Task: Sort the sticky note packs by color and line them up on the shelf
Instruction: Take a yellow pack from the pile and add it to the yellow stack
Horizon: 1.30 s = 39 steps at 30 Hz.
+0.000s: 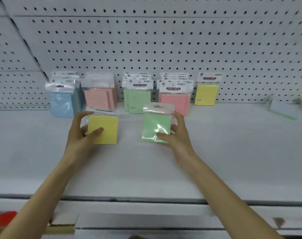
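over shelf [215, 152]: left hand [81, 135] grips yellow pack [105, 128], right hand [174, 135] grips green pack [155, 125].

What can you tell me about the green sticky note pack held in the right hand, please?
The green sticky note pack is a square pale-green pad sealed in a clear, glossy plastic sleeve that catches glare, with a see-through header flap and hang slot on top. The right hand grips its right edge, thumb across the lower front, holding it roughly upright and slightly tilted just above or on the white shelf. It sits in front of the row of sorted packs, near the green stack, touching none of them.
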Available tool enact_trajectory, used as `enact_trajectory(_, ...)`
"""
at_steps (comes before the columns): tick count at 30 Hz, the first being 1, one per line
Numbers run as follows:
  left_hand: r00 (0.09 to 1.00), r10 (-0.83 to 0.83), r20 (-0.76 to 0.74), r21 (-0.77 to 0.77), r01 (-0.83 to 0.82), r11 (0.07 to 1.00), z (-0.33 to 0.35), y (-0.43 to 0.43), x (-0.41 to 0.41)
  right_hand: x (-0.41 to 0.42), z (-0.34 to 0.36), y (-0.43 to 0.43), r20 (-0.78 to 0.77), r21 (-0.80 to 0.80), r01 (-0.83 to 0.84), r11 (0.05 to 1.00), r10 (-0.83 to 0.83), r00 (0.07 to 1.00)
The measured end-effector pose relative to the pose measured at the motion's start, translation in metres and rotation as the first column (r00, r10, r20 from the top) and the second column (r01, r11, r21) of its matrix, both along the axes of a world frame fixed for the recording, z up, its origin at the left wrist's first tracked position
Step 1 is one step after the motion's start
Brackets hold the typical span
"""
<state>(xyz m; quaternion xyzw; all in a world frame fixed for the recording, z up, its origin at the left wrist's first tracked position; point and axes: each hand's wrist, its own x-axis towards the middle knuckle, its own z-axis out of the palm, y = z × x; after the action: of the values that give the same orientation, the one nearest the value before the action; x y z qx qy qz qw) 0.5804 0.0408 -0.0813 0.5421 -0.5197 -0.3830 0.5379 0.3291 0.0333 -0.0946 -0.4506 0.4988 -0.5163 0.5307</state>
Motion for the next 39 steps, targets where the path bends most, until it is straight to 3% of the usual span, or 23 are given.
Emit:
enact_trajectory(4, 0.997, 0.043, 0.068, -0.016, -0.042, 0.999, -0.004, -0.011, 0.034, 0.043, -0.003, -0.031, -0.226, -0.166, 0.092, 0.982, -0.129, 0.966)
enact_trajectory(8, 0.999, 0.038, -0.025, -0.008, -0.038, 0.999, -0.010, -0.018, 0.046, 0.065, -0.006, -0.057, -0.441, -0.271, 0.156, 0.950, -0.266, 0.857)
enact_trajectory(17, 0.998, 0.033, -0.056, -0.014, -0.034, 0.999, -0.023, -0.028, 0.057, 0.084, -0.006, -0.088, -0.641, -0.438, 0.164, 0.884, -0.435, 0.632)
enact_trajectory(21, 0.997, 0.029, -0.066, -0.009, -0.029, 1.000, -0.028, -0.033, 0.057, 0.081, -0.018, -0.100, -0.593, -0.426, 0.200, 0.882, -0.440, 0.675)
enact_trajectory(27, 0.996, 0.025, -0.080, -0.010, -0.026, 1.000, -0.027, -0.031, 0.058, 0.082, -0.018, -0.099, -0.603, -0.417, 0.215, 0.883, -0.445, 0.662)
enact_trajectory(30, 0.995, 0.032, -0.098, -0.021, -0.034, 0.999, -0.024, -0.029, 0.055, 0.081, -0.015, -0.091, -0.508, -0.479, 0.199, 0.855, -0.454, 0.732)
enact_trajectory(32, 0.993, 0.022, -0.119, -0.026, -0.025, 0.999, -0.021, -0.026, 0.050, 0.083, -0.004, -0.077, -0.420, -0.418, 0.130, 0.899, -0.318, 0.850)
enact_trajectory(34, 0.988, -0.017, -0.152, -0.018, 0.015, 1.000, -0.017, -0.024, 0.037, 0.082, 0.008, -0.062, -0.326, -0.277, -0.048, 0.960, -0.047, 0.944)
enact_trajectory(36, 0.983, -0.095, -0.160, -0.029, 0.092, 0.995, -0.012, -0.025, 0.016, 0.076, 0.013, -0.048, -0.238, -0.174, -0.210, 0.962, 0.166, 0.957)
enact_trajectory(39, 0.964, -0.216, -0.152, -0.074, 0.207, 0.975, -0.002, -0.034, -0.026, 0.049, 0.016, -0.035, -0.199, -0.166, -0.205, 0.965, 0.170, 0.965)
